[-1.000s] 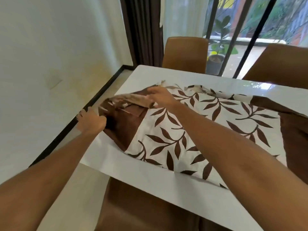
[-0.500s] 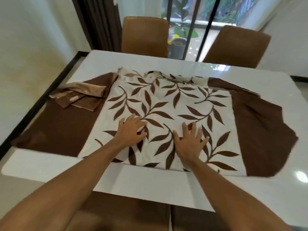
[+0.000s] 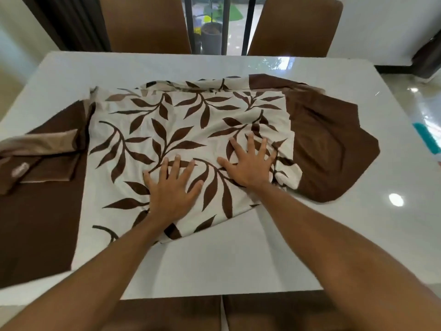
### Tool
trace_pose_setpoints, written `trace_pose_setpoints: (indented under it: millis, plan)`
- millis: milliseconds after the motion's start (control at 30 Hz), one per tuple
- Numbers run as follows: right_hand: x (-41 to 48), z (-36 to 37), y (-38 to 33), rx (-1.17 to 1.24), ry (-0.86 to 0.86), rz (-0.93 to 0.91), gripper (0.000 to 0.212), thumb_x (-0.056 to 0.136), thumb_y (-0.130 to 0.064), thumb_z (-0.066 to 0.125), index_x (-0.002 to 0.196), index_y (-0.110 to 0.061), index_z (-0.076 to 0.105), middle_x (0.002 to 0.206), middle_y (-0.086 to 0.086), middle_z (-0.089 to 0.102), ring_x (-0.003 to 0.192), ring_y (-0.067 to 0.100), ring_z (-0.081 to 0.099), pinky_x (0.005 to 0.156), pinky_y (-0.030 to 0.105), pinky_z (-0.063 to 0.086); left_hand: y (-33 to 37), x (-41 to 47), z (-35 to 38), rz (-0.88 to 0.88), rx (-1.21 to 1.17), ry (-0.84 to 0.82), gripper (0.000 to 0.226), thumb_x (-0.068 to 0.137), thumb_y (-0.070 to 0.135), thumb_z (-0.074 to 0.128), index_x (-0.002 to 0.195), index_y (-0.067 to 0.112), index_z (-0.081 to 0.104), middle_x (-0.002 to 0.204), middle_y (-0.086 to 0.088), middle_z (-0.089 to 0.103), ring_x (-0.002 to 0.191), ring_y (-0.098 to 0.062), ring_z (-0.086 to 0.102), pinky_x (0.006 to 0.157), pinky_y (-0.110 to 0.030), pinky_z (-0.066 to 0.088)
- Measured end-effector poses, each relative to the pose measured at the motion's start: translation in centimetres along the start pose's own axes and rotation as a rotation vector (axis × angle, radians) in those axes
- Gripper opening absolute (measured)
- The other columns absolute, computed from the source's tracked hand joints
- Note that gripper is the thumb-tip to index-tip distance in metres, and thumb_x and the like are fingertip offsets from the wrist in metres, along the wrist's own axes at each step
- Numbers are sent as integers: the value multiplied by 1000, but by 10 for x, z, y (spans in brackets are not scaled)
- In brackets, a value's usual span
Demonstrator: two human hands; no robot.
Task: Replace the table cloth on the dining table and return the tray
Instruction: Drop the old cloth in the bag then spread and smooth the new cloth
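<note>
A table cloth (image 3: 167, 120), cream with brown leaves and plain brown ends, lies partly spread on the white dining table (image 3: 238, 259). Its left brown end hangs past the table's left edge, with a tan folded flap on top. Its right brown end is bunched. My left hand (image 3: 173, 187) presses flat on the leaf panel with fingers spread. My right hand (image 3: 250, 163) presses flat just to its right, near the wrinkled seam. No tray is in view.
Two brown chairs (image 3: 145, 25) stand at the far side before a glass door with a potted plant (image 3: 211, 34). Two more brown chair seats (image 3: 171, 314) sit under the near edge. A teal object (image 3: 427, 139) lies at the table's right edge.
My hands left the cloth's left corner, came to the middle and slid rightward, pressing flat. The cloth's near edge has bunched up towards the right. My view has swung right.
</note>
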State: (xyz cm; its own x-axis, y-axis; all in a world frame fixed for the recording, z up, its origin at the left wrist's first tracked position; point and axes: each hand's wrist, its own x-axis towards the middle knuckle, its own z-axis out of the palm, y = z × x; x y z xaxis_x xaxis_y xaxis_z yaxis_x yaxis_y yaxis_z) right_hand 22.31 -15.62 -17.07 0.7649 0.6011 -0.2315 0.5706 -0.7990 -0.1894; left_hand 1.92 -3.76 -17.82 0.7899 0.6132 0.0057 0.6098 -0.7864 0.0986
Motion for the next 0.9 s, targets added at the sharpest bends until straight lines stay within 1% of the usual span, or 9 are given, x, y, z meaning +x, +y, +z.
trace_pose_setpoints:
  millis: [233,400,500,567,633,733,800,833,900]
  plan:
    - [86,-36,-41,-18,-205,-164,76,91,-74,36,157,-49,9,170,-1,-8,153,40,-14,118,68,-9,74,3,7,-410,-144,10,68,93,68,26,154,38,27,165,-5,16,152,-32,8,108,-76,-3]
    - [94,-28,-132,-173,-419,-530,80,87,-71,34,159,-46,9,170,-4,-9,154,38,-10,120,65,2,124,15,-10,-682,-487,-177,74,100,55,30,158,27,-5,166,-3,-13,151,-30,-19,105,-71,-19]
    - [73,-31,-161,-207,-438,-725,65,99,-41,40,161,-30,23,170,1,0,155,33,-1,124,53,-1,125,18,-36,-767,-780,-165,75,103,36,39,157,23,-11,166,-2,-11,152,-24,-12,114,-65,-7]
    - [59,-36,-156,-74,-378,-762,55,97,-26,46,152,-24,46,165,4,28,149,31,26,121,41,19,110,6,-49,-749,-825,-73,82,98,36,52,158,25,-3,166,-1,2,152,-24,4,117,-60,15]
    - [43,-34,-140,167,-228,-662,48,92,-26,49,138,-29,62,148,0,56,134,24,50,110,36,40,84,-14,-52,-646,-779,35,74,93,36,59,155,27,19,161,-1,24,147,-23,22,113,-52,30]
    - [7,-14,-118,327,61,-447,32,92,-33,54,120,-27,69,126,-6,68,119,21,61,94,36,50,19,-55,-43,-396,-427,100,55,92,45,56,143,28,44,148,1,44,138,-21,37,106,-49,34]
    - [-18,6,-104,282,210,-289,37,92,-48,52,123,-30,64,131,-4,64,125,24,57,102,43,45,-22,-76,-32,-214,-234,94,56,91,53,50,142,29,47,151,0,43,140,-22,35,108,-50,31]
    - [-28,13,-97,215,188,-219,50,92,-59,48,134,-33,57,144,-1,56,136,28,47,112,51,36,-40,-83,-28,-144,-161,76,58,91,57,47,144,32,46,154,0,40,143,-23,31,110,-53,28]
    - [-42,25,-86,85,72,-151,73,89,-78,36,152,-42,35,165,4,28,153,34,17,119,63,8,-65,-92,-23,-55,-55,-5,63,93,66,38,150,40,34,162,2,26,150,-25,19,114,-62,18]
